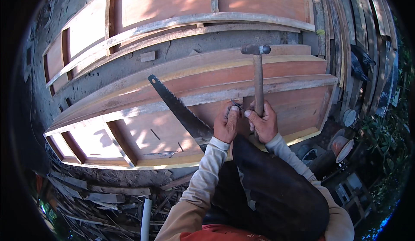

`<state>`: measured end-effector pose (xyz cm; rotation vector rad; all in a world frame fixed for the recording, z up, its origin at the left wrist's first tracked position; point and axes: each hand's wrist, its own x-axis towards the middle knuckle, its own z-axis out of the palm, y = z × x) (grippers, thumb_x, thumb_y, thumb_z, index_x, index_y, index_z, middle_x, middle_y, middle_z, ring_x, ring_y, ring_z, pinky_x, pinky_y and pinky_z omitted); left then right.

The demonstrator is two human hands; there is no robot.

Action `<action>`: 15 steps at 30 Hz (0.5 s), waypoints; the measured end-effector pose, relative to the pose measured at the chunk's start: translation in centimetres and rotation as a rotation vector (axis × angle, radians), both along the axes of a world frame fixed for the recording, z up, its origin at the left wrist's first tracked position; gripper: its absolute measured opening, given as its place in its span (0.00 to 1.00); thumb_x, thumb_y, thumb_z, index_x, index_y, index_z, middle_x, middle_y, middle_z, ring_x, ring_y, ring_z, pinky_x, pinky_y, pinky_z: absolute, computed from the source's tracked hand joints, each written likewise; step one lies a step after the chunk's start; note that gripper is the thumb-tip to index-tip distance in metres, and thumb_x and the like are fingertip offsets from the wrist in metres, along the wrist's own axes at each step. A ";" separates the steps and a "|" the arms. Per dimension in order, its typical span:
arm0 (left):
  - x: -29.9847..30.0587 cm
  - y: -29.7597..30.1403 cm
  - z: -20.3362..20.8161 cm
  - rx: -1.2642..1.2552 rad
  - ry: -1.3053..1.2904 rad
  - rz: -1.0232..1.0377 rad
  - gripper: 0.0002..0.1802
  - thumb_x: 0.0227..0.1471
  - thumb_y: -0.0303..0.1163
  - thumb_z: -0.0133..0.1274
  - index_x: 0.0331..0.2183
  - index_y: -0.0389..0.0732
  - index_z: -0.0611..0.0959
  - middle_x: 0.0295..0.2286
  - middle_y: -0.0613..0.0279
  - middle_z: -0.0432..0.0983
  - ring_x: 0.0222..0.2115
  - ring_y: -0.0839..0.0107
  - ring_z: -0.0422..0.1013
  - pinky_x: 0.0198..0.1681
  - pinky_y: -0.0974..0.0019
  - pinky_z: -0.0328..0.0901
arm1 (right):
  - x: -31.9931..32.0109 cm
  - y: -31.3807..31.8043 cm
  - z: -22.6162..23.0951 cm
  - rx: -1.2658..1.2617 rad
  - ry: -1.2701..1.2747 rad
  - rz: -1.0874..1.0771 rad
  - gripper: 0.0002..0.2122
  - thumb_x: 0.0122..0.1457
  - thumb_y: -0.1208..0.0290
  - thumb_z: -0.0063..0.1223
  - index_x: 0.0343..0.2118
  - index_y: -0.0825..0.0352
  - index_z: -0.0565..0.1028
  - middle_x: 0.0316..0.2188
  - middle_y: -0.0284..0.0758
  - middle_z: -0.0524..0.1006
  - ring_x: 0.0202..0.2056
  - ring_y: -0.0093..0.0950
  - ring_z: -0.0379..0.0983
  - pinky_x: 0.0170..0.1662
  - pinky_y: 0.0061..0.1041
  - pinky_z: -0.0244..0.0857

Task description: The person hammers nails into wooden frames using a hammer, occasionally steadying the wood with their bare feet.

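Note:
My right hand (264, 121) is wrapped round the wooden handle of a hammer (258, 81), whose dark metal head points away from me. Close beside it, my left hand (227, 122) is closed in a pinch on a few thin dark nails (236, 104). Both hands are over a wooden frame panel (298, 107) with reddish plywood between pale battens. A handsaw (175, 107) lies slantwise across the panel to the left of my left hand, its lower end near my wrist. Several loose nails (166, 153) are scattered on the plywood at the near left.
A second framed panel (168, 3) lies beyond, with a small wood block (148, 56) on the ground between. Stacked planks (359, 20) run along the right. Scrap wood (99, 197) and a pale pipe (146, 219) are at the near left. My dark-clad knee (276, 185) is against the panel's near edge.

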<state>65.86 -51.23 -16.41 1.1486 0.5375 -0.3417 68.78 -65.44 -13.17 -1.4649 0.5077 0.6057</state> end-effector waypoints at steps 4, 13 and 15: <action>1.0 0.3 -0.4 0.177 -0.090 -0.034 0.13 0.63 0.33 0.49 0.44 0.34 0.79 0.29 0.66 0.73 0.29 0.78 0.69 0.36 0.73 0.65 | 0.4 -0.2 -0.2 -0.022 -0.020 0.025 0.11 0.62 0.74 0.57 0.42 0.68 0.67 0.24 0.28 0.72 0.18 0.13 0.63 0.19 0.17 0.59; 8.3 3.3 -6.8 0.511 -0.226 -0.248 0.09 0.58 0.32 0.54 0.38 0.37 0.84 0.31 0.56 0.80 0.33 0.64 0.77 0.39 0.64 0.69 | 6.2 -2.1 2.0 -0.039 0.104 0.033 0.19 0.66 0.68 0.51 0.56 0.67 0.64 0.25 0.28 0.68 0.19 0.15 0.64 0.20 0.19 0.61; 9.7 3.1 -8.1 0.578 -0.195 -0.347 0.10 0.58 0.33 0.54 0.38 0.38 0.84 0.31 0.56 0.81 0.34 0.65 0.78 0.40 0.65 0.70 | 6.7 -3.1 3.3 -0.042 -0.008 0.020 0.19 0.66 0.69 0.50 0.56 0.68 0.63 0.25 0.28 0.68 0.19 0.16 0.64 0.20 0.19 0.62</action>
